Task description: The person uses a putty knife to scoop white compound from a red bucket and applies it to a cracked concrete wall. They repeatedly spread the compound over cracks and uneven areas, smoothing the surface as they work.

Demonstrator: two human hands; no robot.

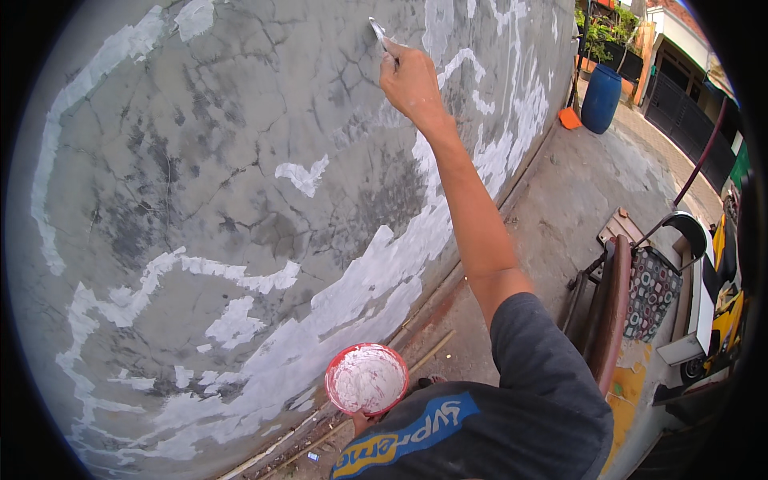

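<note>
My right arm reaches up along a cracked grey wall. Closed in my right hand is a putty knife, its small metal blade at the wall's surface; the handle is mostly hidden by my fingers. Low in front of my body, my left hand grips the rim of a red bowl. White putty is smeared over the inside of the bowl. Patches of white filler cover the lower wall, with narrower strips and a small separate patch higher up.
At the wall's foot runs a narrow ledge with a thin stick nearby. To the right stand a brown-edged bench, a patterned cushion and a yellow motorbike. A blue barrel and an orange object are farther off.
</note>
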